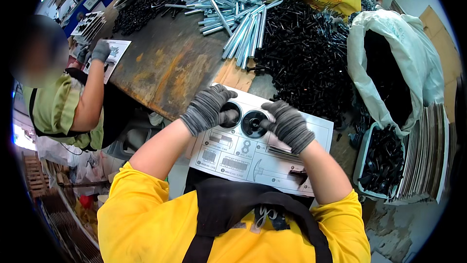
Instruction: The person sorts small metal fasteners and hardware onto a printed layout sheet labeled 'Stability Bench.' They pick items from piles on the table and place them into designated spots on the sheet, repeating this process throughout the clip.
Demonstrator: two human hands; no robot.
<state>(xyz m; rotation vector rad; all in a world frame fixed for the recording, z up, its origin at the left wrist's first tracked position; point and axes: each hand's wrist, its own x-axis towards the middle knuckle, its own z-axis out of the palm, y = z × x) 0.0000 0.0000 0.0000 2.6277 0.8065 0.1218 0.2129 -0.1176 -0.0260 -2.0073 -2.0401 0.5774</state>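
A printed card [233, 161] with line drawings of parts lies at the table's front edge. Near its upper edge sit two round black wheel-like discs, a left disc [229, 118] and a right disc [254, 124]. My left hand [206, 109], in a grey striped glove, closes thumb and fingers about the left disc and partly covers it. My right hand [290, 126], gloved alike, has its fingers apart, its thumb tip at the right disc's edge. Thin silver rods [283, 153] and a small black piece [298, 172] lie on the card below my right hand.
Silver tubes [238, 10] are heaped beyond the card, beside a large pile of black parts [306, 54]. At right stand a white sack [423, 54], a bin of black parts [382, 165] and stacked cardboard [425, 156]. A co-worker's gloved hand [101, 50] holds another card at left.
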